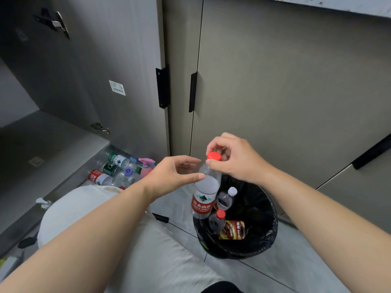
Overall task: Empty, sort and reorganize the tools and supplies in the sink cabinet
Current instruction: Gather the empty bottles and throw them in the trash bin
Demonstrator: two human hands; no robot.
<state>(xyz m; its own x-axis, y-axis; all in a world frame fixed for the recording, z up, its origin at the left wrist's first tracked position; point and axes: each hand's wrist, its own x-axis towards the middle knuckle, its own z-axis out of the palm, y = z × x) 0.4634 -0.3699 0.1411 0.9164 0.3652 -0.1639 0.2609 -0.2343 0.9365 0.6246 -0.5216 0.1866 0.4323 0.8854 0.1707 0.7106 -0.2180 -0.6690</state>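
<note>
1. Currently my right hand [234, 159] has its grip clamped on the water bottle [204, 199] at the neck, fingertips pinched around and just under the red cap [214, 155].
2. My left hand [171, 176] has its grip apart: the thumb touches the bottle's shoulder, and the fingers reach toward the neck without closing round it.
3. The bottle hangs nearly upright, cap on top and base down, its long axis tipped slightly, above the near-left rim of the black-lined waste bin [266, 246].
4. The bin sits straight below the grip, so I judge the coming move is a plain release downward, or a cap twist first; the right hand alone carries the weight.
5. 2 capped bottles already lie in the bin; more bottles [112, 169] wait on the open cabinet's floor, well to my left.
</note>
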